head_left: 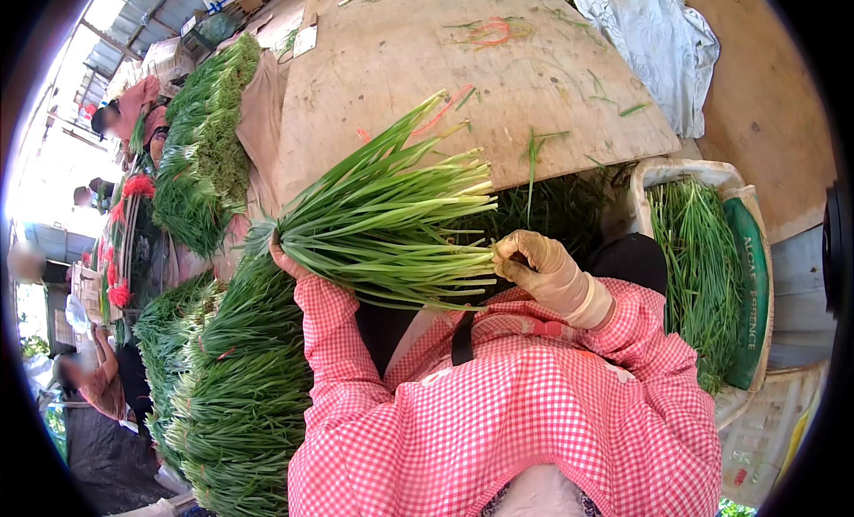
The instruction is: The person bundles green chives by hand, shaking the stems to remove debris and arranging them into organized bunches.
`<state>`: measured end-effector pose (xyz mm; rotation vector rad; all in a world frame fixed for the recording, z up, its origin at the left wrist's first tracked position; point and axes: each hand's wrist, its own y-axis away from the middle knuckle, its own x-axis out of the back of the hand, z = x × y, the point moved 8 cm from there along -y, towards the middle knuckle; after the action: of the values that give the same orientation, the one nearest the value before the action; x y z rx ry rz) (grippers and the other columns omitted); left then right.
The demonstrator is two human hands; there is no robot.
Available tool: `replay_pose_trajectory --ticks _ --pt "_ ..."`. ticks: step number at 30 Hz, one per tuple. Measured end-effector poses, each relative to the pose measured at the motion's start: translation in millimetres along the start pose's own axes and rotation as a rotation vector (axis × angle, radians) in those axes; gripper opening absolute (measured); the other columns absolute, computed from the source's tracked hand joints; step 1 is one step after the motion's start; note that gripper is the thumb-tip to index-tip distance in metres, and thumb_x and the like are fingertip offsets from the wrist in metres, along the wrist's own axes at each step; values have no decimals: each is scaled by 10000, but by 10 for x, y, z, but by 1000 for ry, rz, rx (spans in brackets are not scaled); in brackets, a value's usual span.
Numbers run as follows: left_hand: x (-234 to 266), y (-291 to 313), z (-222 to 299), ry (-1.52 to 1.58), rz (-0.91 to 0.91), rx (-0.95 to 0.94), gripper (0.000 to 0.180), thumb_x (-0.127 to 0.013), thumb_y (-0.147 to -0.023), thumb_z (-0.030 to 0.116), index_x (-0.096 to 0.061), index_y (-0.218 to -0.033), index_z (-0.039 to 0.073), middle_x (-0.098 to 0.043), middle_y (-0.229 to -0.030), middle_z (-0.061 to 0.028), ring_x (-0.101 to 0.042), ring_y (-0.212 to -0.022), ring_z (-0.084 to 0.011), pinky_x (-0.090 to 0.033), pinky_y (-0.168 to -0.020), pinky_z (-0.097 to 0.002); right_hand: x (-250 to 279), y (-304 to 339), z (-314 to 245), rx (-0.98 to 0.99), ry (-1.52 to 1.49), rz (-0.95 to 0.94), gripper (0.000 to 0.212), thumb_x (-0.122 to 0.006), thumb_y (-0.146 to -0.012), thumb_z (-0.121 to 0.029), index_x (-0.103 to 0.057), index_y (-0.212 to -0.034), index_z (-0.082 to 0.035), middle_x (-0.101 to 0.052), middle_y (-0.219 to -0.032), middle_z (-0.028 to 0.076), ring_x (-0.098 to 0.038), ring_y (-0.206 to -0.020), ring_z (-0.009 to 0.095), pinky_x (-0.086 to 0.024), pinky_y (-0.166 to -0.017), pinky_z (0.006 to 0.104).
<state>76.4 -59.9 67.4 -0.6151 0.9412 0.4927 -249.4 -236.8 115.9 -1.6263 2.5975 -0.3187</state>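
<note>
My left hand (288,261) is closed round the dark green end of a thick bunch of chives (391,224), held across my lap. The stalks fan out to the right, paling toward yellow-green at their ends. At those pale ends my right hand (544,266), in a cream glove, pinches the tips of a few stalks between thumb and fingers. Most of my left fingers are hidden behind the leaves.
Ahead lies a wooden board (391,64) with red ties (494,32) and stray leaves. Tied chives (236,375) are piled at left, more (200,144) beyond. A crate of loose greens (694,268) stands at right, near a silvery sheet (649,46). Other people sit far left.
</note>
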Motion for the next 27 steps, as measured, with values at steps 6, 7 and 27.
replay_pose_trajectory --ticks 6,7,27 --pt "-125 27 -59 -40 200 -70 429 -439 -819 346 -592 -1042 13 -620 -1011 -193 -606 -901 -363 -486 -805 -522 -146 -7 266 -462 -496 -361 275 -455 -912 -309 -497 -785 -68 -488 -702 8 -440 -572 91 -354 -529 201" --pt "-120 26 -53 -53 206 -64 416 -445 -819 343 -594 -1029 17 -628 -990 -186 -613 -877 -354 -493 -791 -515 -151 -35 297 -431 -432 -460 307 -445 -914 -347 -497 -782 -74 -482 -694 9 -432 -563 86 -342 -520 199" --pt "-383 -47 -277 -215 222 -85 286 -454 -823 339 -518 -841 61 -615 -815 -155 -602 -757 -289 -496 -713 -463 -497 -460 191 113 517 -268 386 -484 -859 -354 -558 -1130 -89 -595 -1031 183 -552 -953 357 -426 -827 401"
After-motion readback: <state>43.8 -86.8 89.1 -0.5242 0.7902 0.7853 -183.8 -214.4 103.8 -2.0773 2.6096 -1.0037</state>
